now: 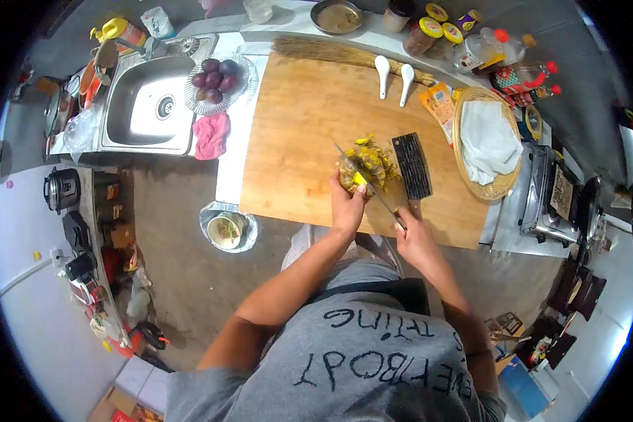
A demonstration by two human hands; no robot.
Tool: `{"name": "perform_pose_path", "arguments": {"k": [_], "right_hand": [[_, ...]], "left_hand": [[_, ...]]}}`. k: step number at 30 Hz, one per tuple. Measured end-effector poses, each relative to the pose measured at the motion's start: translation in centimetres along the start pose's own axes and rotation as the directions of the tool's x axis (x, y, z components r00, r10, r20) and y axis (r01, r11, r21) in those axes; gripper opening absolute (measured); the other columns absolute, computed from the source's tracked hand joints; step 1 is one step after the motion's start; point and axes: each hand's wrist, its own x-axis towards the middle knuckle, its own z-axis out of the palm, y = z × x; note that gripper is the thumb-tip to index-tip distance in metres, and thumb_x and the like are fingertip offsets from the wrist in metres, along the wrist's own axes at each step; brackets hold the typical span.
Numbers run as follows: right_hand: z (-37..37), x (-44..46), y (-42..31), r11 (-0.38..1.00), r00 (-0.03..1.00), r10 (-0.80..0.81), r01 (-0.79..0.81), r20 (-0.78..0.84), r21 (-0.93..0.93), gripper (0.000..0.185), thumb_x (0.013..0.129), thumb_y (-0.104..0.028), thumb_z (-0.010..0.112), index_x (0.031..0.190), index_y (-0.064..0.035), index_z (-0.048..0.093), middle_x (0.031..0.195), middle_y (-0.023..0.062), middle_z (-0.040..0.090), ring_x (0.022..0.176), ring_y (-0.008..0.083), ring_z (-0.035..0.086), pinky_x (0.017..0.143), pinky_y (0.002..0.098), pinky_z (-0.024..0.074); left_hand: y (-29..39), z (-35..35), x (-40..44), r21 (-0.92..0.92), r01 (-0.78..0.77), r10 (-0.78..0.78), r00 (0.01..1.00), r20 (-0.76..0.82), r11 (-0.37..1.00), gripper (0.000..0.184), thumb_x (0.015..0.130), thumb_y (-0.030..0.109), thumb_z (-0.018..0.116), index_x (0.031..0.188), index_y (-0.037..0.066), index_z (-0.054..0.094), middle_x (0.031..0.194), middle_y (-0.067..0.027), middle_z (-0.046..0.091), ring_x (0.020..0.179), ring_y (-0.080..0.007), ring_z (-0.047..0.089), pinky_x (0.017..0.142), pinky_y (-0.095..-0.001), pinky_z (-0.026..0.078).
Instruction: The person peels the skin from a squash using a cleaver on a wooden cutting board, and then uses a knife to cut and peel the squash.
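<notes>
On the wooden board (309, 141) lies a heap of chopped yellow-green food (376, 160). My left hand (347, 204) holds a rounded yellowish-brown piece (347, 174) at the near left of the heap, its fingers curled around it. My right hand (411, 231) is closed on the handle of a knife (381, 198), whose blade slants up and left across the food. Just right of the heap is a dark ridged rectangular object (411, 166). The fingertips of my left hand are partly hidden.
Two white spoons (382, 76), an orange packet (439, 111) and a basket with white cloth (464, 158) sit farther back and right. Bottles and jars line the back right. At left are a sink (148, 98), plums (214, 81), a pink cloth (210, 136) and a bin (227, 231).
</notes>
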Motion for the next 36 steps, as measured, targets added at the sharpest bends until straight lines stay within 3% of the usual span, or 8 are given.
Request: {"name": "perform_pose_path", "arguments": {"k": [5,16,21,23,25,28,29,36], "right_hand": [[-3.0,0.3,-3.0,0.995,0.994,0.074,-0.068,0.079,-0.071,0.021,0.082,-0.008,0.055,0.102,0.0,0.055,0.082,0.0284,0.06,0.079,0.0471,0.058,0.069,0.0533,0.0457],[-3.6,5.4,-5.0,0.991,0.994,-0.015,0.029,0.105,-0.132,0.014,0.083,-0.009,0.056,0.088,0.0037,0.057,0.076,0.0282,0.06,0.078,0.0453,0.06,0.071,0.0526,0.0472],[-4.1,7.4,-5.3,0.983,0.987,-0.047,0.074,0.154,-0.17,0.016,0.082,-0.011,0.056,0.085,0.004,0.058,0.077,0.0276,0.062,0.077,0.0443,0.061,0.07,0.0504,0.0491],[-4.3,8.4,-5.8,0.98,0.982,-0.068,0.099,0.174,-0.175,0.016,0.082,-0.012,0.056,0.084,0.0045,0.059,0.076,0.0274,0.062,0.074,0.0428,0.063,0.068,0.0491,0.0506],[-4.8,9.7,-7.0,0.982,0.961,0.053,-0.001,0.272,-0.188,0.021,0.081,-0.012,0.056,0.082,0.0086,0.06,0.071,0.0276,0.062,0.061,0.0369,0.065,0.055,0.0453,0.0522],[-5.5,11.7,-10.3,0.95,0.904,0.199,-0.083,0.377,-0.303,0.023,0.086,-0.015,0.053,0.089,0.0064,0.061,0.074,0.0273,0.063,0.07,0.0403,0.064,0.064,0.0474,0.0506],[-6.6,11.8,-12.2,0.939,0.867,0.28,-0.158,0.412,-0.305,0.025,0.086,-0.015,0.052,0.085,0.0078,0.061,0.062,0.0236,0.061,0.051,0.0331,0.063,0.051,0.0449,0.0497],[-6.0,14.7,-12.8,0.929,0.836,0.317,-0.178,0.448,-0.326,0.022,0.073,-0.006,0.05,0.072,0.0148,0.059,0.061,0.025,0.06,0.047,0.0295,0.063,0.04,0.0404,0.049]], "left_hand": [[0.0,-1.9,-0.6,0.107,-0.02,0.002,0.987,0.163,0.994,0.062,0.095,0.022,0.056,0.142,0.005,0.02,0.1,-0.0117,0.061,0.079,-0.0161,0.061,0.066,-0.0282,0.053],[4.4,-3.1,1.8,0.353,-0.059,0.006,0.989,0.15,0.934,0.061,0.094,0.037,0.055,0.135,0.003,0.024,0.089,-0.0088,0.056,0.073,-0.0137,0.057,0.056,-0.028,0.053],[2.7,-5.5,5.2,0.325,-0.198,0.116,0.96,0.255,0.925,0.064,0.091,0.038,0.061,0.133,0.001,0.03,0.089,-0.01,0.057,0.078,-0.0167,0.058,0.068,-0.0283,0.051],[4.7,-6.0,3.7,0.727,-0.493,0.379,0.863,0.335,0.479,0.064,0.087,0.043,0.064,0.125,-0.004,0.043,0.102,-0.02,0.058,0.093,-0.0296,0.057,0.084,-0.0408,0.046],[5.7,-6.1,3.9,0.69,-0.508,0.386,0.856,0.343,0.515,0.064,0.084,0.044,0.066,0.121,-0.004,0.047,0.102,-0.0219,0.058,0.093,-0.032,0.056,0.084,-0.0416,0.046],[5.9,-6.3,5.0,0.66,-0.501,0.383,0.863,0.33,0.56,0.063,0.082,0.046,0.068,0.116,-0.004,0.052,0.101,-0.024,0.059,0.094,-0.0356,0.056,0.082,-0.0424,0.046],[5.7,-6.6,5.3,0.673,-0.472,0.366,0.879,0.306,0.569,0.062,0.081,0.047,0.068,0.114,-0.004,0.053,0.099,-0.0241,0.059,0.093,-0.0368,0.056,0.082,-0.0425,0.046],[6.5,-6.2,5.8,0.743,-0.475,0.446,0.855,0.264,0.471,0.048,0.085,0.042,0.066,0.096,-0.004,0.058,0.083,-0.0192,0.061,0.077,-0.0303,0.058,0.068,-0.0402,0.046]]}}
